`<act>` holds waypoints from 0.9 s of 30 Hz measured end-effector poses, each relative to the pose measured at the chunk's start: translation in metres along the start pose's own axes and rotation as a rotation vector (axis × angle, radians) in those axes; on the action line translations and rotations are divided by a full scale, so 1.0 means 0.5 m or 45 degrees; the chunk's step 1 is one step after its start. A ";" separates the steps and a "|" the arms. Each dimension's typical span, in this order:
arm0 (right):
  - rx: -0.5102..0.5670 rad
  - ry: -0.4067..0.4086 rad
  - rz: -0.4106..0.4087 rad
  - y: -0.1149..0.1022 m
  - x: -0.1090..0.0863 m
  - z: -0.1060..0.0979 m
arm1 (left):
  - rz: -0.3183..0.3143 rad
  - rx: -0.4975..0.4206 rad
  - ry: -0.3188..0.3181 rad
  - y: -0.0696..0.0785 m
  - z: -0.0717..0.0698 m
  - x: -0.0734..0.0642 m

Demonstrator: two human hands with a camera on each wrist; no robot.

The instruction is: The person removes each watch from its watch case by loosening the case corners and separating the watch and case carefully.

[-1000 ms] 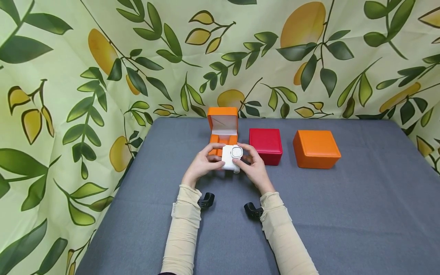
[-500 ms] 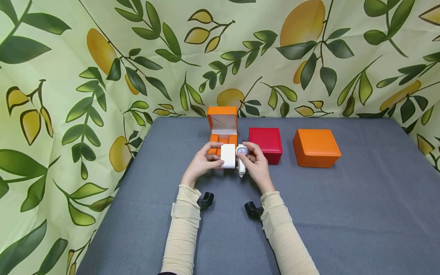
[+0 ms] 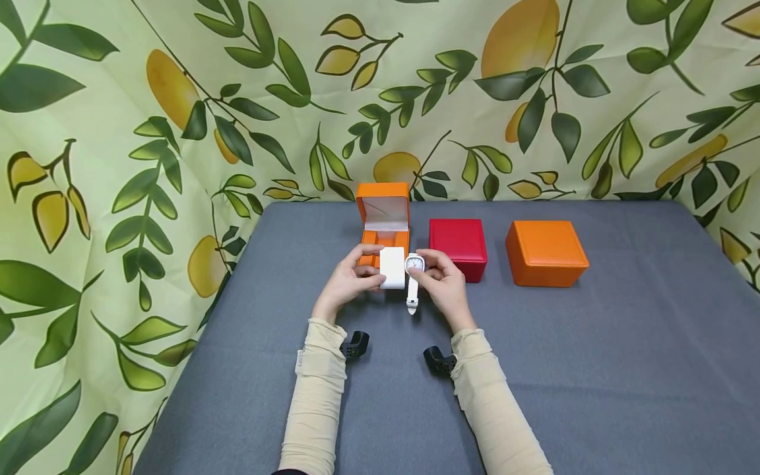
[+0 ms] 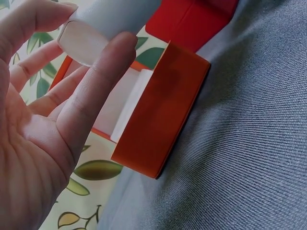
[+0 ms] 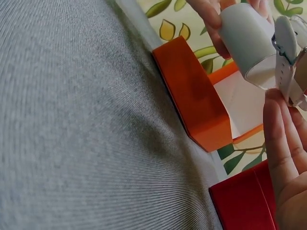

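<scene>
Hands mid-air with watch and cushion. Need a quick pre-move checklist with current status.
1. Cushion gripped: ok. The left hand pinches the white cushion.
2. Watch gripped: ok. The right hand pinches the white watch by its case, strap hanging.
3. Watch off cushion: ok. It sits beside the cushion, not around it.
4. Strap fastened: cannot tell.
5. Lid up on the open orange box: ok.
6. That box's interior clear: cannot tell; hands and cushion hide part.
</scene>
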State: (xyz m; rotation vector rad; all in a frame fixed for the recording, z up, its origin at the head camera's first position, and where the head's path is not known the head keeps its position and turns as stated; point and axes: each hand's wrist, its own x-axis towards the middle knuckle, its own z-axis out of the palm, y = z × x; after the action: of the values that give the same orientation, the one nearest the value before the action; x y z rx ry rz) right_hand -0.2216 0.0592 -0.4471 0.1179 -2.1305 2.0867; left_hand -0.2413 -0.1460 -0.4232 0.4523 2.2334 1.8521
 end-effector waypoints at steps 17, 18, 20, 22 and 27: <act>-0.247 -0.040 0.058 0.018 0.006 -0.014 | -0.009 -0.034 0.085 0.033 0.004 -0.010; -0.285 -0.052 0.065 0.019 0.006 -0.015 | -0.010 -0.032 0.087 0.039 0.005 -0.013; -0.341 -0.075 0.072 0.019 0.006 -0.017 | -0.013 -0.031 0.087 0.044 0.006 -0.015; -0.388 -0.097 0.081 0.021 0.006 -0.018 | -0.017 -0.034 0.084 0.045 0.006 -0.015; -0.478 -0.114 0.091 0.028 0.006 -0.016 | -0.021 -0.045 0.083 0.044 0.006 -0.014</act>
State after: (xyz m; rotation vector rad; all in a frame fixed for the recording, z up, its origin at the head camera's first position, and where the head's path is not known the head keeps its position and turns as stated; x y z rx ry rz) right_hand -0.2264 0.0675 -0.4602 0.0922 -2.5711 1.7038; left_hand -0.2316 -0.1419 -0.4025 0.3717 2.2347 1.9210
